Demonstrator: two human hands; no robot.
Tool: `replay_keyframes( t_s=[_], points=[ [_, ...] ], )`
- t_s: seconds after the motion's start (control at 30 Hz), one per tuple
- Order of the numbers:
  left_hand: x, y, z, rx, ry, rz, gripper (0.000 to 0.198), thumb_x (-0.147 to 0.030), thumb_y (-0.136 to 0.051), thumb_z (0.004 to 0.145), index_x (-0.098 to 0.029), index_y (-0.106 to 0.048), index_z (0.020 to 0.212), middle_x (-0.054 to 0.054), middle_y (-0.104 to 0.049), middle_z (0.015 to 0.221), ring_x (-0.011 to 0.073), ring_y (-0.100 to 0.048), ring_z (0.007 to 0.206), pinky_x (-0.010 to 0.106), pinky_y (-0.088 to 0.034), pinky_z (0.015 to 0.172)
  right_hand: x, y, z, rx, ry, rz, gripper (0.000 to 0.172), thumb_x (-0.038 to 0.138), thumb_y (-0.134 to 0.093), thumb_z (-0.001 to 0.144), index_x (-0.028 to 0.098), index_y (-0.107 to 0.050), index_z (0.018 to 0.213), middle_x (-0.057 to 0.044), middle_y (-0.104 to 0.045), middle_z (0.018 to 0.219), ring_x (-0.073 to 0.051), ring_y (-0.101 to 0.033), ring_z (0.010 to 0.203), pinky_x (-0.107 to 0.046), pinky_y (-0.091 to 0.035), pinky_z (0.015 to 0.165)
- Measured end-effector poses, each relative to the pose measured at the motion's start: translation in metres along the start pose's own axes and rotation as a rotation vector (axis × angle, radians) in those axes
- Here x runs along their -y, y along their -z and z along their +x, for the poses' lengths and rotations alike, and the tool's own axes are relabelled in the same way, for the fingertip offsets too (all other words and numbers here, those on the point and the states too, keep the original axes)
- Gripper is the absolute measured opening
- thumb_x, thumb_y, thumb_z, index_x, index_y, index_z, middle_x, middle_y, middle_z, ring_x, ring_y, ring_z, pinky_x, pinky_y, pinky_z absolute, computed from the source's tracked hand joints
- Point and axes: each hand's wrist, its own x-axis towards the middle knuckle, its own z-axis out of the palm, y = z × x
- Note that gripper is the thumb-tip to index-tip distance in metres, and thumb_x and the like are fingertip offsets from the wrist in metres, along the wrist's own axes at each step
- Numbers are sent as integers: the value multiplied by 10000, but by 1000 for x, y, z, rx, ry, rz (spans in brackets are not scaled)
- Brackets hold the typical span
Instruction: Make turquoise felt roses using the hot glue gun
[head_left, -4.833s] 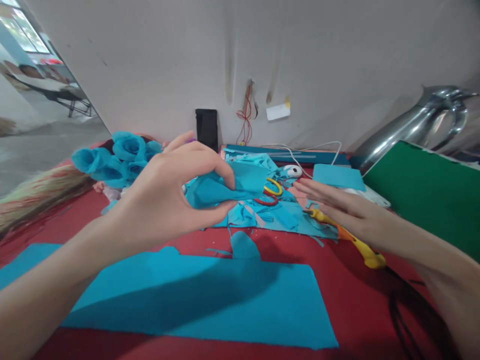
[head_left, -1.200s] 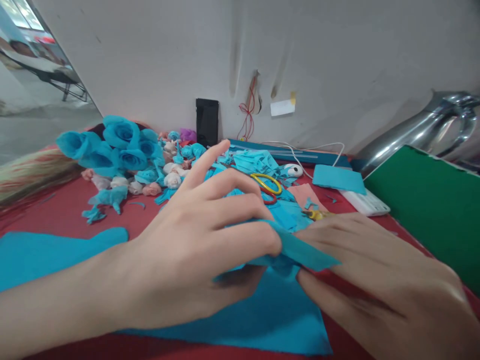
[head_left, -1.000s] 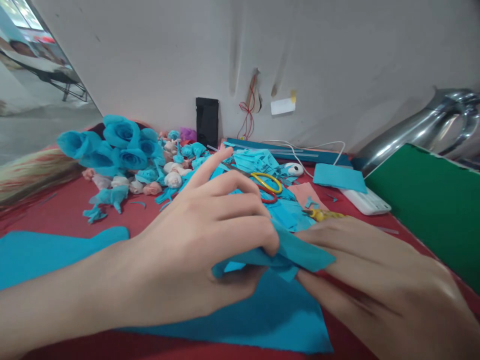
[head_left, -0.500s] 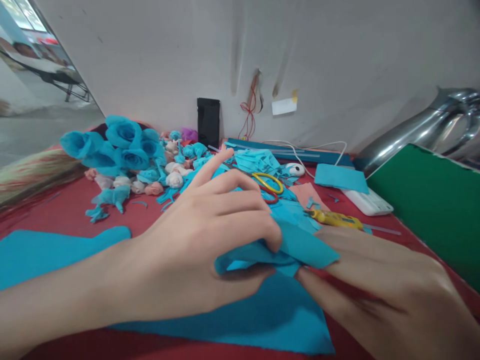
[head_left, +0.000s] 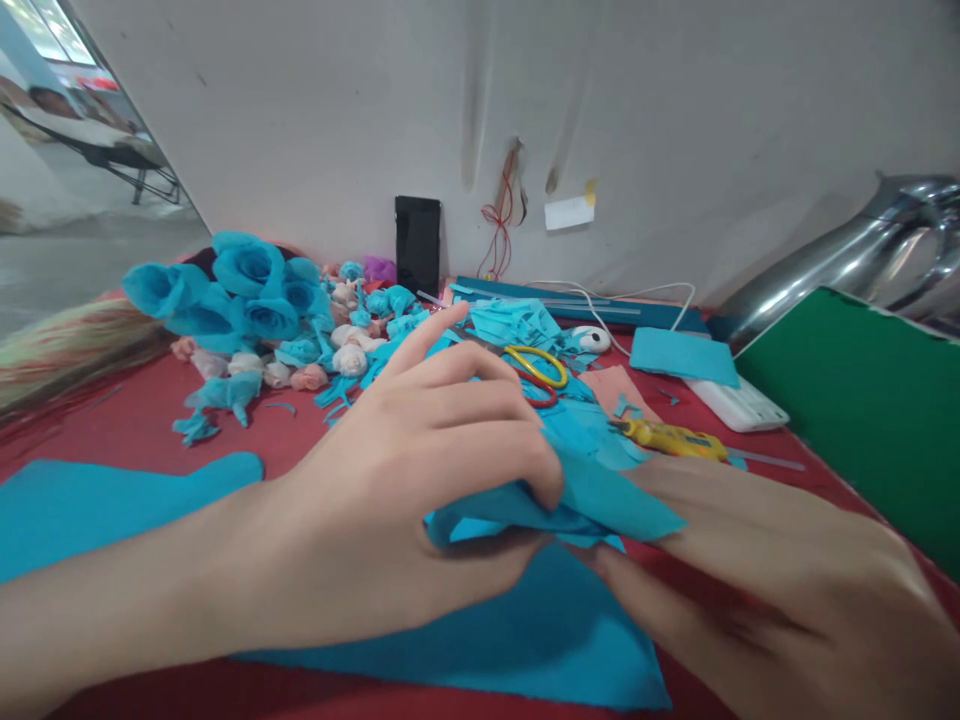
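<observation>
Head view. The left hand (head_left: 397,470) is closed on a folded piece of blue paper (head_left: 607,495), gripping it between thumb and bent fingers; the little finger is extended toward the far side. The paper is raised above the near middle of the red worktop (head_left: 135,415), its pointed end reaching right. The right hand (head_left: 787,560) touches that end, fingers behind it and thumb at its near edge; the fingertips are partly hidden, so whether they pinch it cannot be told.

A large blue sheet (head_left: 465,650) lies flat on the worktop beneath the left forearm and the held paper. Beyond the hands, scissors (head_left: 559,372) with yellow and red handles lie among blue scraps (head_left: 517,322). To their right are a piece of pink paper (head_left: 611,385), a yellow glue gun (head_left: 671,440) and a blue stack (head_left: 682,355) resting partly on a white device (head_left: 742,405).

At far left, large blue roses (head_left: 251,290) stand behind small pink, white and blue buds (head_left: 349,360). A phone (head_left: 418,245) leans upright against the wall. At right, a green board (head_left: 855,410) slants before a steel jug (head_left: 847,250).
</observation>
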Motion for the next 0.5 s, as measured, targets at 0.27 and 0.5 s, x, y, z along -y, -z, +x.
replay_keyframes(
  t_s=[0.27,0.5],
  points=[
    [0,0,0,-11,-111,98,85,-166,-544,726,-246,-529,699,-95,-622,739,122,-538,858,397,-149,1112,-7,5,0,-119,-22,198,120,245,-523,780,346,-530,845,129,-661,799,-113,-624,630,-168,-521,604],
    [-6,1,-1,-10,-209,240,159,-115,-527,731,-263,-512,675,-110,-608,765,109,-518,845,450,-49,1121,-7,4,1,-92,-60,350,153,192,-528,747,339,-562,772,128,-660,722,-101,-612,547,-131,-519,534]
  ],
)
